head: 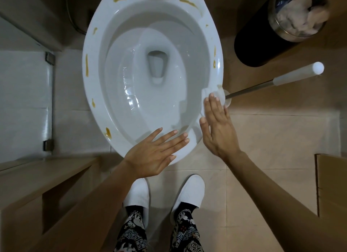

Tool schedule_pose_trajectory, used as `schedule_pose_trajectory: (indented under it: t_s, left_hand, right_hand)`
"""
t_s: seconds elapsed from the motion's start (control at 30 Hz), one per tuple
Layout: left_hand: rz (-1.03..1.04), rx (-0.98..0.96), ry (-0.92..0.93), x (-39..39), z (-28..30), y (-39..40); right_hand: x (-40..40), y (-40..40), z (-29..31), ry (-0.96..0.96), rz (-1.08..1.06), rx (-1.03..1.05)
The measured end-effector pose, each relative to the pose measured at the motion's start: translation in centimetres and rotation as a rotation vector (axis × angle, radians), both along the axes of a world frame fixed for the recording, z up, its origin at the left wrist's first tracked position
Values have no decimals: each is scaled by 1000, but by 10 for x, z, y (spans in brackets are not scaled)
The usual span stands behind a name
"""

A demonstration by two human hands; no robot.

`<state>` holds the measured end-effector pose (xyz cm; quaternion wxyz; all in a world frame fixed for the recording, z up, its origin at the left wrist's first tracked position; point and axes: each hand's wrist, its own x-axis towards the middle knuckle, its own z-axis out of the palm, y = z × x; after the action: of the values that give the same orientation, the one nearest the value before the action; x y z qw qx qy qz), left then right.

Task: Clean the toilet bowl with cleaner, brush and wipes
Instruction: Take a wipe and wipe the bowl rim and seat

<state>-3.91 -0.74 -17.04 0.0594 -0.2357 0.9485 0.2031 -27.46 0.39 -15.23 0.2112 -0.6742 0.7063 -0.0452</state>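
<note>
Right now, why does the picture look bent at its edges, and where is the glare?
Head view: the wide-angle lens bows the floor tiles and cabinet outward; glare streaks the wet toilet bowl; the right hand casts a soft shadow.

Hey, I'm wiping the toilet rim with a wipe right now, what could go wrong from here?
1. Your right hand presses the wipe with bare, flat fingers, so skin may touch the yellow-brown smears on the rim.
2. The brush handle leans out just beyond that hand; a wider stroke might knock it.
3. Your left hand rests on the front rim and could pick up residue.
</note>
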Motion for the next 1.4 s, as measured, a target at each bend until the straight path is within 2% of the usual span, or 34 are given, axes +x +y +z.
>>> schedule_pose_trajectory:
  t_s: [0.17, 0.5, 0.77, 1.1, 1.23, 1.4]
  left_hand:
    - [-3, 9, -7, 0, -1, 0]
    - [1, 5, 8, 0, -1, 1]
    - [-9, 5, -2, 1, -1, 1]
    - [-9, -19, 8, 0, 2, 0]
    - [10, 5, 22, -3, 4, 1]
    - [66, 14, 28, -12, 5, 5]
  right_hand:
    - [-4, 6, 0, -18, 31, 9]
    - [-26, -89, -5, 25, -69, -17]
    - [-17, -46, -4, 11, -22, -2]
    - [-13, -50, -5, -23, -72, -32]
    - [-26, -47, -1, -39, -20, -51]
    - [-51, -66, 3, 66, 177, -49]
